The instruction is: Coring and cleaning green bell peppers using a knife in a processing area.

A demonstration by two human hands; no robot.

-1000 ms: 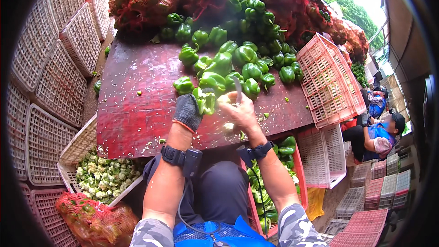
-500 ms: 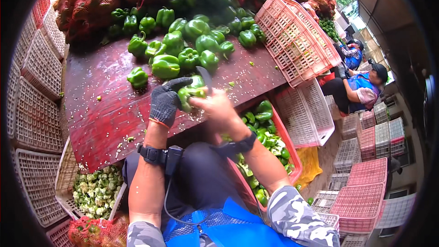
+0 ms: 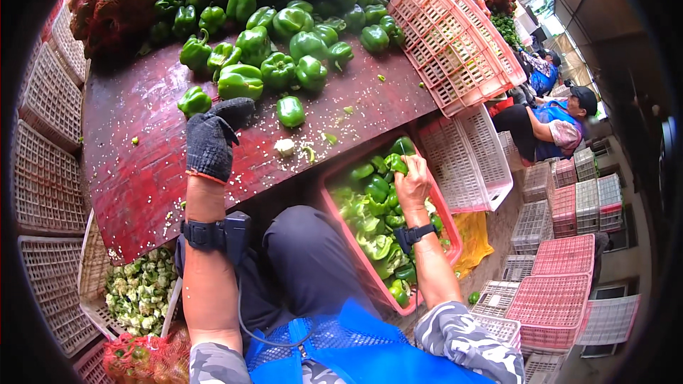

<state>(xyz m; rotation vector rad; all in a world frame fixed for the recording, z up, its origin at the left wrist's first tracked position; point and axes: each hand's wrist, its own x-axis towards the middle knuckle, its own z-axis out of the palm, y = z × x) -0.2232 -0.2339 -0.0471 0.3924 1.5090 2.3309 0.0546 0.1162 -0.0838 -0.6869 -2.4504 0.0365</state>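
Whole green peppers (image 3: 240,82) are glossy, deep green and blocky, bunched on the worn red table (image 3: 142,178); several show curved stems. Leftmost one in the nearer group (image 3: 194,102) lies on its own side of the bunch; a single pepper (image 3: 290,111) sits apart, nearer the person, with a bright highlight. Right of it, a small pale lump (image 3: 284,147) among scattered seeds. Further right, the red crate (image 3: 457,245) holds cut peppers (image 3: 376,247), some with light inner flesh exposed.

Visibility: mesh sacks (image 3: 117,0) cut off at the upper left; rear peppers dark and partly blurred. Left palm faces away from view. At the right fingertips, a thin sliver is too fine to identify.

Positions: left hand (image 3: 211,144), in a dark knitted glove, is open, fingers extended to the right above the table; leftmost pepper just beyond it, contact unclear; single pepper to its right. Right hand (image 3: 413,183), bare, is over the crate, fingers curled; a green pepper piece (image 3: 395,163) is at its fingertips, whether gripped cannot be told.
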